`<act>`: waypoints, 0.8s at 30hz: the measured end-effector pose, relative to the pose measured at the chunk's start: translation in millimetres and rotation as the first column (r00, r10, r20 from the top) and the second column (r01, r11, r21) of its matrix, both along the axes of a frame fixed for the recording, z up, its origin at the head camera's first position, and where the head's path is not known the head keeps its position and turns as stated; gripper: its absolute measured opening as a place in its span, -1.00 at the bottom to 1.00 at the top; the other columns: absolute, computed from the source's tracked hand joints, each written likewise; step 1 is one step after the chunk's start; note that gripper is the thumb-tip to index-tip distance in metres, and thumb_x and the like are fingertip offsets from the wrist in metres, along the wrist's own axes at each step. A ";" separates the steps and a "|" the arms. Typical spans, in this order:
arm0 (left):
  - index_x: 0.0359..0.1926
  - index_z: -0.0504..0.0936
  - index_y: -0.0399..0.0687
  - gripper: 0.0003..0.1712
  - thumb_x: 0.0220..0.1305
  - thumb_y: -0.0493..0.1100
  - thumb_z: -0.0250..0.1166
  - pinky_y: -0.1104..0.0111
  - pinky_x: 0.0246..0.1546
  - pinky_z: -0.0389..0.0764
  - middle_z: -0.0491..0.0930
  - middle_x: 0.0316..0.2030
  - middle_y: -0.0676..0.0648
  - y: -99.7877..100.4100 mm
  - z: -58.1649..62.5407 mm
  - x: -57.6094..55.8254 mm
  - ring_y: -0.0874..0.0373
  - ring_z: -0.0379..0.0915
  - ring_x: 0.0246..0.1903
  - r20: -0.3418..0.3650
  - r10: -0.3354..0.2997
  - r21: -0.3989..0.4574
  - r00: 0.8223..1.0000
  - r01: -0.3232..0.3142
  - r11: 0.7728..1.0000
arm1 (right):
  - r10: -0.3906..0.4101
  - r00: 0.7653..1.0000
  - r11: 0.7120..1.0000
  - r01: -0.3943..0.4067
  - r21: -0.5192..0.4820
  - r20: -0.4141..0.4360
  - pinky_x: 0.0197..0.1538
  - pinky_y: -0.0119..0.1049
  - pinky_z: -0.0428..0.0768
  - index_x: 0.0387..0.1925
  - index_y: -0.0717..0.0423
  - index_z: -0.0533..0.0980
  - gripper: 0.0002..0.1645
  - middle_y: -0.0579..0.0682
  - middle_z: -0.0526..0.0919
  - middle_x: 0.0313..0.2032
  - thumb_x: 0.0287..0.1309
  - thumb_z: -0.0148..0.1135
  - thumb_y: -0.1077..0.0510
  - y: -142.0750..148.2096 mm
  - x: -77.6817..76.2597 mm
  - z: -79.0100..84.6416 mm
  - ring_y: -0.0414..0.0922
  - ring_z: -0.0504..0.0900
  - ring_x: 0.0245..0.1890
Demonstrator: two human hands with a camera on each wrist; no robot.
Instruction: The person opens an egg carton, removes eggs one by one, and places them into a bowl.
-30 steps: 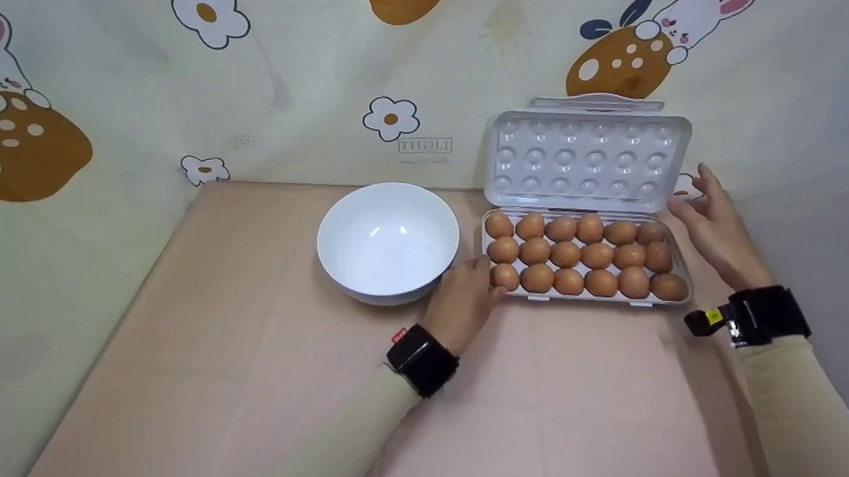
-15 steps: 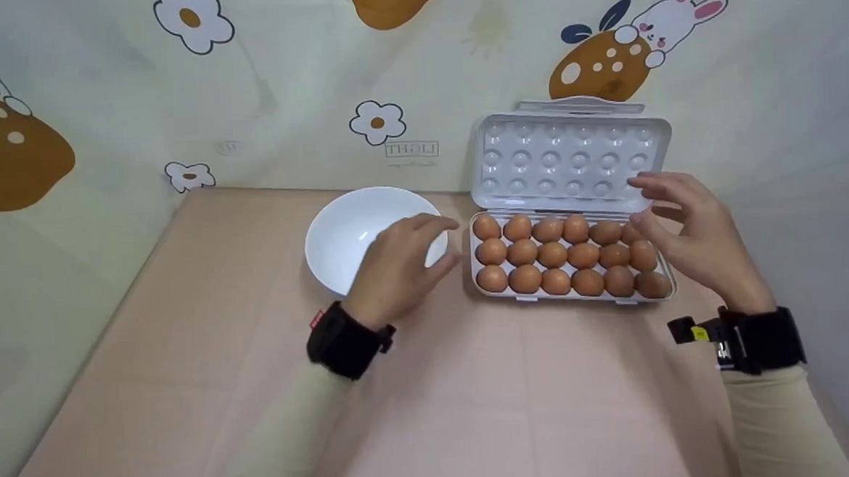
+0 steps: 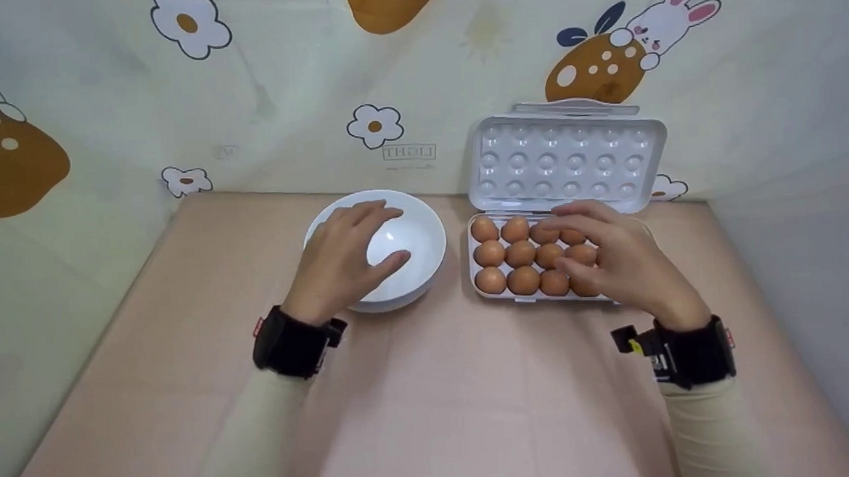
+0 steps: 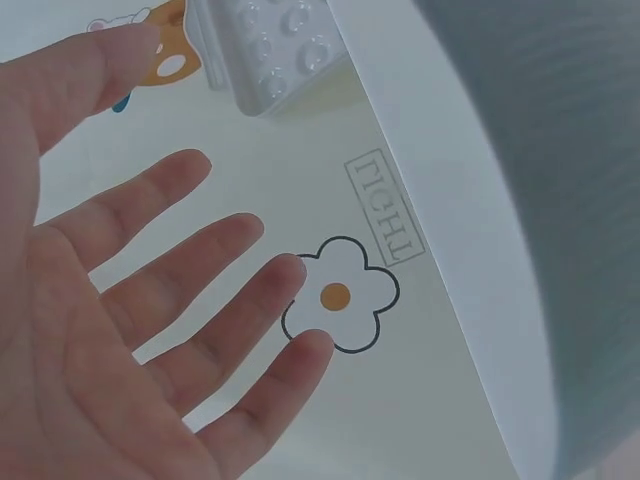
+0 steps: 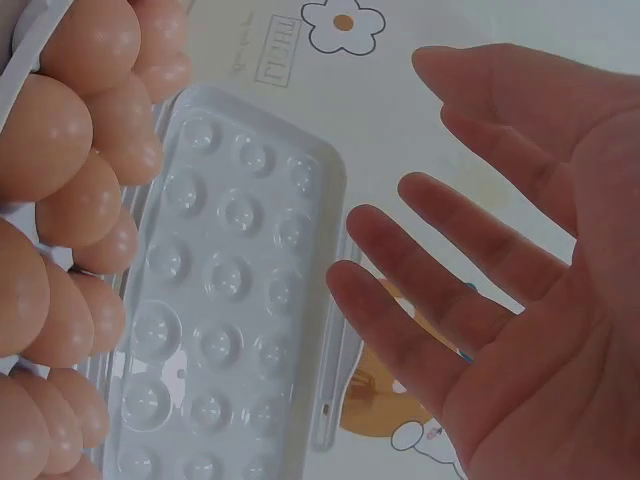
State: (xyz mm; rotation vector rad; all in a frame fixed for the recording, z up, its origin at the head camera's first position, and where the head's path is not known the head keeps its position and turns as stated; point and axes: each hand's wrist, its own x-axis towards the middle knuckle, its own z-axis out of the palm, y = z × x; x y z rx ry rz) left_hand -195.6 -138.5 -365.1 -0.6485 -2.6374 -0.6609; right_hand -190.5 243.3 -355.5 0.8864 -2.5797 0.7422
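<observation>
The left hand is held above the white bowl, fingers loosely spread and nothing gripped. The right hand, likewise spread with nothing held, is suspended over the brown eggs, which are seated in rows in a box placed beside the bowl, its lid raised behind.

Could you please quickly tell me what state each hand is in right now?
Left hand: open, holding nothing, near the white bowl.
Right hand: open, holding nothing, near the brown eggs.
</observation>
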 end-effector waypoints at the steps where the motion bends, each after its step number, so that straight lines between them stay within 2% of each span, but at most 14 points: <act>1: 0.33 0.65 0.03 -0.38 0.29 0.06 0.52 -0.14 0.20 0.55 0.58 0.35 -0.16 -1.2 -0.9 0.0 -0.20 0.49 0.30 0.003 0.008 -0.007 1.000 -0.008 1.000 | 0.014 1.000 1.000 -0.014 0.010 -0.003 -0.01 -0.20 0.69 0.14 -0.02 0.72 -0.45 -0.02 0.66 0.18 0.09 0.58 0.33 -3.8 -1.1 -1.9 -0.05 0.68 0.14; 3: 0.35 0.63 0.06 -0.35 0.29 0.09 0.51 -0.17 0.21 0.52 0.54 0.39 -0.15 -2.3 -2.3 -0.1 -0.21 0.46 0.33 0.015 0.022 -0.023 1.000 -0.022 1.000 | 0.031 1.000 0.999 -0.031 0.038 0.003 0.12 -0.13 0.65 0.15 0.00 0.72 -0.41 0.00 0.69 0.17 0.04 0.60 0.33 -11.9 -3.0 -6.3 -0.04 0.67 0.16; 5: 0.38 0.61 0.08 -0.33 0.30 0.13 0.50 -0.18 0.21 0.51 0.51 0.42 -0.14 -2.0 -3.8 -1.0 -0.21 0.43 0.36 0.029 0.026 -0.037 0.999 -0.024 0.999 | 0.058 0.998 0.996 -0.060 0.062 0.037 0.22 -0.09 0.57 0.08 0.00 0.74 -0.48 -0.02 0.71 0.12 0.04 0.60 0.32 -21.5 -5.3 -10.2 -0.05 0.64 0.18; 7: 0.39 0.59 0.10 -0.31 0.30 0.15 0.49 -0.17 0.20 0.52 0.49 0.44 -0.13 -1.1 -5.3 -1.8 -0.20 0.43 0.36 0.041 0.022 -0.044 0.999 -0.020 0.999 | 0.071 0.994 0.993 -0.078 0.087 0.078 0.23 -0.10 0.54 -0.02 -0.04 0.75 -0.57 -0.05 0.71 0.06 0.05 0.57 0.32 -30.6 -7.3 -14.1 -0.07 0.60 0.16; 10: 0.41 0.57 0.11 -0.28 0.30 0.16 0.49 -0.14 0.18 0.52 0.47 0.45 -0.12 0.2 -7.5 -2.4 -0.19 0.43 0.36 0.047 0.014 -0.047 0.999 -0.012 0.999 | 0.060 0.991 0.987 -0.077 0.139 0.118 0.08 -0.18 0.49 -0.23 -0.14 0.72 -0.69 -0.12 0.64 -0.10 0.08 0.47 0.34 -43.3 -10.1 -19.9 -0.12 0.54 0.01; 12: 0.42 0.56 0.11 -0.27 0.29 0.16 0.50 -0.12 0.16 0.53 0.47 0.45 -0.11 0.9 -8.5 -2.6 -0.18 0.43 0.35 0.049 0.012 -0.049 0.999 -0.009 0.999 | 0.035 0.991 0.981 -0.058 0.186 0.127 -0.03 -0.21 0.49 -0.19 -0.13 0.71 -0.63 -0.11 0.59 -0.09 0.04 0.42 0.37 -49.6 -11.4 -24.4 -0.10 0.49 -0.06; 14: 0.42 0.56 0.12 -0.28 0.30 0.15 0.49 -0.11 0.16 0.53 0.47 0.45 -0.11 1.3 -9.4 -2.9 -0.17 0.44 0.35 0.050 0.008 -0.050 0.999 -0.006 0.999 | 0.028 0.990 0.973 -0.059 0.225 0.137 -0.06 -0.22 0.51 -0.11 -0.09 0.71 -0.56 -0.08 0.56 -0.07 0.04 0.38 0.42 -55.3 -13.2 -28.9 -0.08 0.49 -0.08; 18: 0.42 0.56 0.11 -0.29 0.31 0.15 0.49 -0.11 0.14 0.55 0.47 0.45 -0.11 2.0 -10.4 -3.9 -0.17 0.45 0.34 0.059 0.006 -0.058 0.998 -0.002 0.998 | 0.037 0.993 0.963 -0.066 0.261 0.114 0.03 -0.18 0.61 0.05 -0.01 0.72 -0.44 -0.05 0.62 0.06 0.06 0.34 0.51 -62.9 -17.5 -39.3 -0.04 0.60 0.01; 21: 0.42 0.57 0.11 -0.29 0.32 0.16 0.48 -0.10 0.14 0.56 0.47 0.45 -0.11 2.3 -10.8 -4.6 -0.17 0.46 0.33 0.069 0.010 -0.064 0.998 -0.006 0.998 | 0.039 0.994 0.970 -0.062 0.237 0.097 0.05 -0.19 0.63 -0.01 -0.03 0.72 -0.50 -0.10 0.67 0.03 0.15 0.30 0.52 -66.5 -19.3 -47.9 -0.09 0.63 0.02; 24: 0.41 0.58 0.11 -0.30 0.32 0.17 0.48 -0.10 0.15 0.56 0.47 0.45 -0.10 2.9 -11.5 -5.2 -0.17 0.48 0.33 0.079 0.017 -0.070 0.997 -0.011 0.997 | 0.052 0.991 0.981 -0.074 0.179 0.125 0.06 -0.18 0.61 -0.07 -0.05 0.73 -0.59 -0.12 0.70 -0.04 0.25 0.27 0.48 -69.2 -18.7 -55.3 -0.12 0.61 0.00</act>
